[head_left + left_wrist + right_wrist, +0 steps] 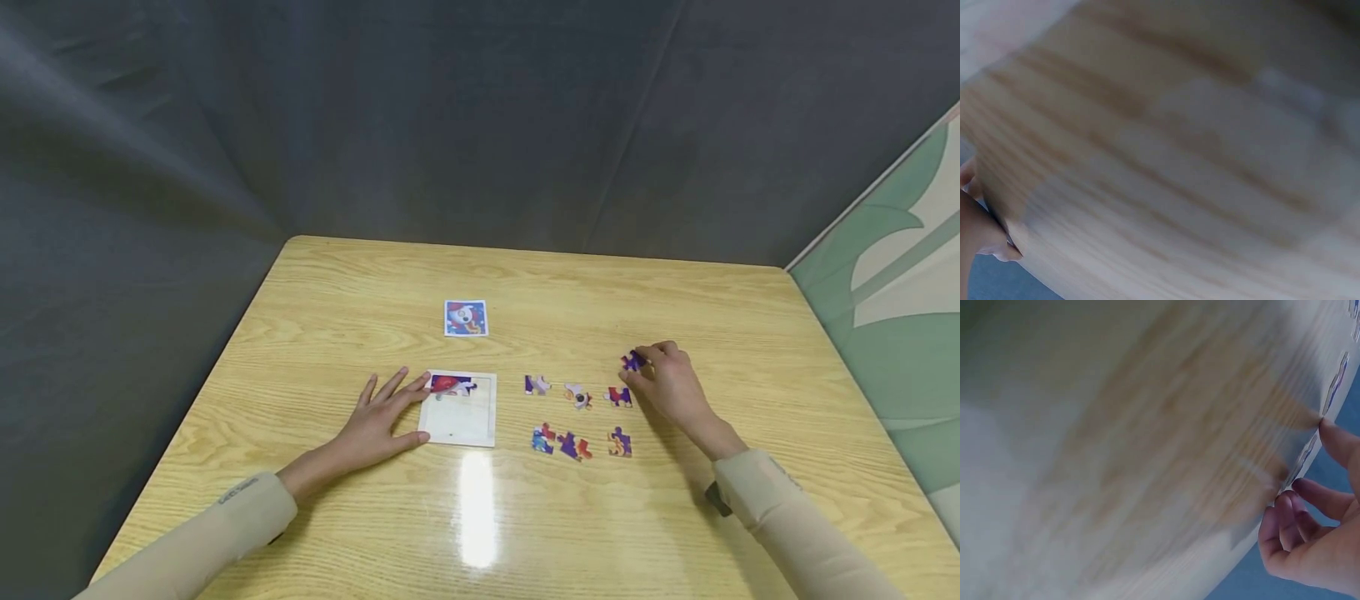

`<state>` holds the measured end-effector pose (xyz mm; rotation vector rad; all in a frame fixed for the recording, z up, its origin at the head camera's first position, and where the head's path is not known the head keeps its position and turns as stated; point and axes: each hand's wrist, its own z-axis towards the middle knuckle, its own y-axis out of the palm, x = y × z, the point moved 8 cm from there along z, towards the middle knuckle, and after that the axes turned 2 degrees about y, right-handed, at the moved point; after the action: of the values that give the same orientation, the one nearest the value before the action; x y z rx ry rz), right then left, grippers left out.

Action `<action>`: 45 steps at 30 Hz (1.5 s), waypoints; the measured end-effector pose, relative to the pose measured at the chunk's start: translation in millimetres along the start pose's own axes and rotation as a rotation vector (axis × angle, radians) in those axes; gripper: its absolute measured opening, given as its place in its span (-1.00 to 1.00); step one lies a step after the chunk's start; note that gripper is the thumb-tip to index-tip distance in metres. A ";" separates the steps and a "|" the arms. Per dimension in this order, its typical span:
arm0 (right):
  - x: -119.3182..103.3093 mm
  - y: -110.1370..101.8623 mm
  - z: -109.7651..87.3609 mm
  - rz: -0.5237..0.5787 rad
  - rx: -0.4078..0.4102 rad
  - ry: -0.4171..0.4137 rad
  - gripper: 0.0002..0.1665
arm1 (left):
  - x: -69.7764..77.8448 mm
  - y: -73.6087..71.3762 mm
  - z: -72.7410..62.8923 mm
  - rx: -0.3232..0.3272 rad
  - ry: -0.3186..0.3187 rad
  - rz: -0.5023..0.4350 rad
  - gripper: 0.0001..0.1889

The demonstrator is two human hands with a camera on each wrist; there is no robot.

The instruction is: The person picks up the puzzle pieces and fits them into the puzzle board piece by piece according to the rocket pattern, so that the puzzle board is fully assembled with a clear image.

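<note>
A square white puzzle tray (pixel 459 425) lies on the table, with red, purple and white jigsaw pieces (pixel 448 384) along the upper part of its inside. My left hand (pixel 378 421) rests with spread fingers at the tray's left border; only part of this hand (pixel 982 228) shows in the left wrist view. At the right, my right hand (pixel 671 387) pinches a purple puzzle piece (pixel 632 361) between thumb and finger, at the table surface. The right wrist view catches that hand (pixel 1316 537) edge-on, with the piece (pixel 1300 464) between its fingertips.
Loose puzzle pieces lie in two rough rows right of the tray, among them a white one (pixel 578 396), a red one (pixel 619 397) and an orange-purple one (pixel 620 442). A small picture card (pixel 466 318) lies behind the tray. Dark curtain (pixel 450 125) hangs beyond the wooden table (pixel 360 283).
</note>
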<state>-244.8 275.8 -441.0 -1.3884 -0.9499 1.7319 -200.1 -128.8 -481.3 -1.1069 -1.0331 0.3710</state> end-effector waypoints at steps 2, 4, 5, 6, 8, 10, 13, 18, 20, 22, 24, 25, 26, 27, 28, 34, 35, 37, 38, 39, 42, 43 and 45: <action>0.3 0.2 0.4 -0.016 0.009 0.010 -0.41 | -0.4 0.3 -0.2 0.001 0.000 0.003 -0.31; -0.6 0.2 1.2 -0.020 0.024 0.007 -0.44 | -0.8 0.5 -0.4 0.003 0.001 0.008 -0.31; -1.0 0.2 1.6 -0.023 0.033 0.000 -0.45 | -1.0 0.7 -0.4 0.002 0.001 0.008 -0.31; -1.6 0.2 2.0 -0.024 0.040 -0.005 -0.47 | -1.1 0.9 -0.5 0.001 0.002 0.007 -0.31; -2.7 0.3 2.7 -0.026 0.049 -0.013 -0.50 | -1.0 1.0 -0.7 0.000 0.003 0.005 -0.31; -2.8 0.7 3.3 -0.031 0.048 -0.016 -0.52 | -0.4 0.7 -0.6 0.001 0.007 0.002 -0.31; -2.8 0.9 4.3 -0.038 0.032 -0.018 -0.51 | 0.5 0.0 -0.6 0.003 0.008 0.002 -0.31; -0.7 1.5 3.0 -0.035 -0.017 0.005 -0.45 | 1.2 0.9 -0.5 -0.006 0.008 0.002 -0.32; -0.2 1.4 2.5 -0.029 -0.025 0.003 -0.45 | 1.2 1.4 -0.5 -0.008 0.012 0.005 -0.32; -1.5 0.5 2.6 -0.025 -0.018 -0.021 -0.47 | 1.0 1.4 -0.5 -0.004 0.015 0.007 -0.32; -3.7 -0.5 3.5 -0.023 -0.009 -0.052 -0.50 | 0.5 0.8 -0.5 0.002 0.017 0.009 -0.32; -4.5 -0.9 4.4 -0.025 -0.003 -0.067 -0.51 | 0.4 0.5 -0.5 0.004 0.017 0.010 -0.32; -5.1 -1.1 5.0 -0.026 -0.003 -0.075 -0.51 | 0.5 -0.1 -0.4 0.006 0.017 0.009 -0.31; -5.1 -0.9 5.8 -0.025 -0.007 -0.080 -0.51 | 0.7 -0.6 -0.3 0.008 0.016 0.008 -0.31; -4.6 -0.6 6.7 -0.025 -0.010 -0.081 -0.52 | 0.9 -1.0 -0.1 0.009 0.017 0.007 -0.32; -1.7 0.2 11.2 -0.006 -0.028 -0.087 -0.54 | 3.9 -4.6 -0.1 0.032 0.034 0.007 -0.33; -2.0 -0.2 11.9 -0.009 -0.023 -0.096 -0.54 | 4.3 -5.1 -0.1 0.038 0.039 0.010 -0.33; -3.9 -1.4 12.6 -0.019 0.000 -0.126 -0.56 | 4.7 -5.6 -0.1 0.048 0.045 0.009 -0.32; -5.5 -2.4 12.7 -0.028 0.017 -0.144 -0.56 | 4.5 -5.3 -0.1 0.047 0.044 0.010 -0.32; -7.3 -3.6 12.3 -0.035 0.036 -0.160 -0.57 | 4.3 -4.9 0.0 0.045 0.043 0.010 -0.32; -16.1 -6.3 9.5 -0.048 0.096 -0.230 -0.59 | 3.9 -3.4 -0.1 0.033 0.036 0.009 -0.32; -20.4 -7.2 8.2 -0.045 0.116 -0.257 -0.60 | 3.8 -3.0 -0.2 0.028 0.034 0.010 -0.32; -30.8 -8.8 6.4 -0.034 0.151 -0.314 -0.61 | 4.2 -2.9 -0.4 0.021 0.031 0.010 -0.32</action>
<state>-245.1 252.4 -418.3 -1.0171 -0.9773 1.9884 -198.2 -127.3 -476.8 -1.0959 -0.9942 0.3707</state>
